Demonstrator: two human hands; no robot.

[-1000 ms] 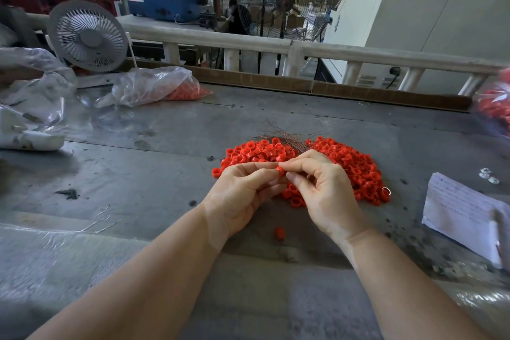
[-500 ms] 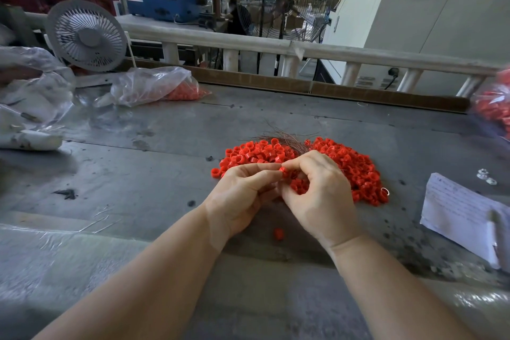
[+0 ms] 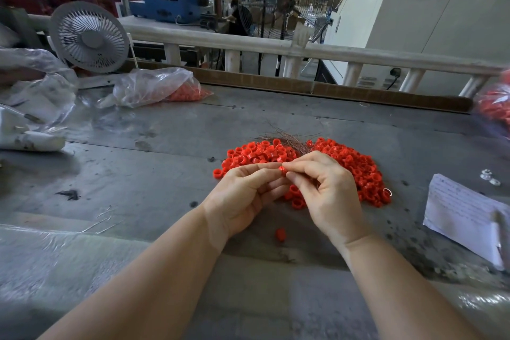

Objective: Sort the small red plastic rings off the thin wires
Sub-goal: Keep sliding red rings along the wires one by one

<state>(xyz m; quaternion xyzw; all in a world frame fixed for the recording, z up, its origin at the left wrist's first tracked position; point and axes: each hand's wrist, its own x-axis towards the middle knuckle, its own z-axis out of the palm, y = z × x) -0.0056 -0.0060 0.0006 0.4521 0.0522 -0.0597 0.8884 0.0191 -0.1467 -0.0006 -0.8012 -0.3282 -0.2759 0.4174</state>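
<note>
I see the left hand and right hand meeting fingertip to fingertip, together pinching one small red ring just above the pile of red rings on the grey table. Which way the ring's hole faces, I cannot tell. Thin wires fan away at the pile's far edge. A stray ring lies nearer me, between my wrists.

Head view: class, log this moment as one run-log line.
left hand: pinches red ring | right hand: pinches it too | ring pile: behind hands
</note>
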